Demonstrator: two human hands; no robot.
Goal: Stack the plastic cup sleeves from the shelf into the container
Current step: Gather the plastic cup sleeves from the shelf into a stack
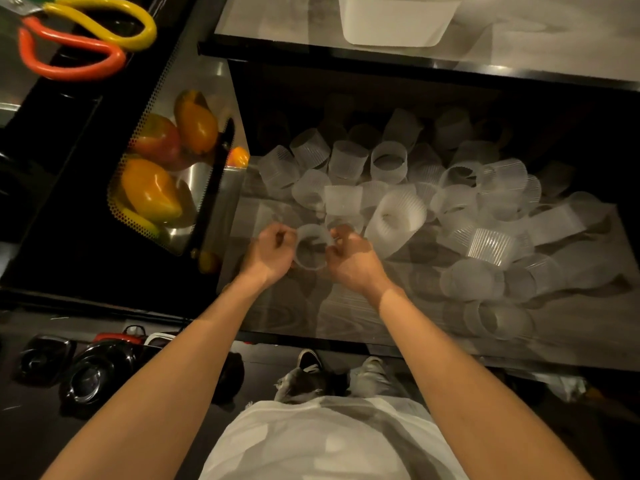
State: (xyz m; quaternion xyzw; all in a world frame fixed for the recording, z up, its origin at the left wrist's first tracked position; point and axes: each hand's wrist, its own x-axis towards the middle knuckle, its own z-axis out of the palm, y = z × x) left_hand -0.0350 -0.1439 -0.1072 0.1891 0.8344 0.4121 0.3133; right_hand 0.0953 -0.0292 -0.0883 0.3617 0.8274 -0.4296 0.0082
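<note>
A translucent ribbed plastic cup sleeve point(311, 244) is held between both hands above the front left of the lower shelf point(346, 320). My left hand point(269, 255) pinches its left rim and my right hand point(353, 260) pinches its right rim. Several more loose sleeves lie in a pile point(450, 188) across the shelf, some upright and some on their sides. A nested stack of sleeves point(394, 220) lies tilted just right of my hands. The white container point(398, 19) stands on the upper counter at the top.
A perforated metal basket point(162, 181) with orange and red peppers sits left of the shelf. Scissors with yellow and orange handles point(90, 36) lie at top left. Black bowls point(86, 372) rest on the floor beside my shoes. The counter's black edge point(381, 58) overhangs the shelf.
</note>
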